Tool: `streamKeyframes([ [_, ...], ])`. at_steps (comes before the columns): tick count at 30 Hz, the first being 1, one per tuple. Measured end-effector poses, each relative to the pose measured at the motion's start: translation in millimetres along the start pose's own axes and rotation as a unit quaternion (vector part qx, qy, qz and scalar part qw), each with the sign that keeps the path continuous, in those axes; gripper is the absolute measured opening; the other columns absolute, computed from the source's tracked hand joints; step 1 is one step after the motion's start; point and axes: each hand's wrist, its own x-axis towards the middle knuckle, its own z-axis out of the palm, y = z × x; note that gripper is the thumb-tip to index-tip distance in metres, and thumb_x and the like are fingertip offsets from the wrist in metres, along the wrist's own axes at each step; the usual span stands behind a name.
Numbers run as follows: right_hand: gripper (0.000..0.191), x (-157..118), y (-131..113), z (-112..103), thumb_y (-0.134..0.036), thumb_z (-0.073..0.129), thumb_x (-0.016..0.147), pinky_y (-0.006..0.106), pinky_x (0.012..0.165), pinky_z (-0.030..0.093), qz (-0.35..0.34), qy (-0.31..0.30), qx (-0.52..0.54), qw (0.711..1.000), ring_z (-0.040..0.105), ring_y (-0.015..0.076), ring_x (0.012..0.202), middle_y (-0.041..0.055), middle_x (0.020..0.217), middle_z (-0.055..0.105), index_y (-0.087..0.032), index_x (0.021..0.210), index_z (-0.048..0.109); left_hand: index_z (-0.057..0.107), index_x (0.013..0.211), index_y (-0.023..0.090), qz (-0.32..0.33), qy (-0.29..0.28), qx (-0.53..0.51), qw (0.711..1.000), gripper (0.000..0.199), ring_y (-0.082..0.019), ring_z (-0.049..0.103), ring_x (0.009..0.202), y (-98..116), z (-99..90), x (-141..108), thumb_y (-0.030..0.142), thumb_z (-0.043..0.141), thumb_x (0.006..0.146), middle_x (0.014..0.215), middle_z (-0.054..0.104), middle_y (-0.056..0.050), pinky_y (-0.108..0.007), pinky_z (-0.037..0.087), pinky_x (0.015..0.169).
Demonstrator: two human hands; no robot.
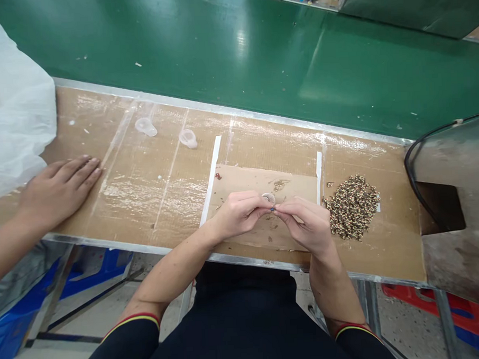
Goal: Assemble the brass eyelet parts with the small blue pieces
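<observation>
Small bluish piece (pixel 272 209): I see it at the meeting fingertips of both hands. On my feed the long brown worktop (pixel 393 247) carries a cardboard sheet (pixel 243 180) and, right of it, a heap of small parts (pixel 354 209). My left hand (pixel 241 214) and right hand (pixel 308 222) both pinch the piece near a clear round dish (pixel 269 198).

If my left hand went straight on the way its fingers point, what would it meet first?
Most likely your right hand, which faces your left hand almost tip to tip, with a small blue piece between them. Exact depth is hard to judge from this one view.
</observation>
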Motion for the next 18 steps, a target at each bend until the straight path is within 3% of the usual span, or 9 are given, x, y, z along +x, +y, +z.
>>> streamKeyframes([
  [7, 0.018, -1.3, -0.1, 0.9, -0.009, 0.068, 0.093, 0.026, 0.064, 0.063, -0.004, -0.005, -0.007, 1.0, 0.074, 0.015, 0.07, 0.0012, 0.082, 0.079, -0.025, 0.101, 0.073, 0.074, 0.094, 0.02, -0.02, -0.023, 0.0, 1.0, 0.012, -0.013, 0.071, 0.065, 0.7, -1.8, -1.5, 0.017, 0.063, 0.098, 0.076, 0.076, -0.002, -0.022, 0.056, 0.06],
  [13, 0.023, -0.8, -0.9, 7.0, -0.008, 0.07, 0.091, 0.025, 0.061, 0.063, 0.0, 0.036, 0.005, 0.999, 0.074, 0.0143, 0.068, 0.0002, 0.081, 0.079, -0.025, 0.105, 0.073, 0.075, 0.093, 0.019, -0.066, 0.009, -0.045, 0.997, 0.007, -0.012, 0.074, 0.066, 5.1, -0.2, -0.7, 0.016, 0.068, 0.095, 0.076, 0.078, -0.002, -0.02, 0.058, 0.061],
  [18, 0.044, -4.3, 3.6, 8.3, -0.017, 0.073, 0.093, 0.029, 0.069, 0.068, 0.007, 0.083, 0.032, 0.996, 0.078, 0.0171, 0.078, 0.0031, 0.097, 0.082, -0.029, 0.135, 0.065, 0.077, 0.095, 0.02, -0.078, 0.058, -0.07, 0.993, 0.006, -0.016, 0.079, 0.076, 7.7, 0.4, -0.6, 0.017, 0.073, 0.092, 0.087, 0.082, -0.005, -0.023, 0.065, 0.071],
])
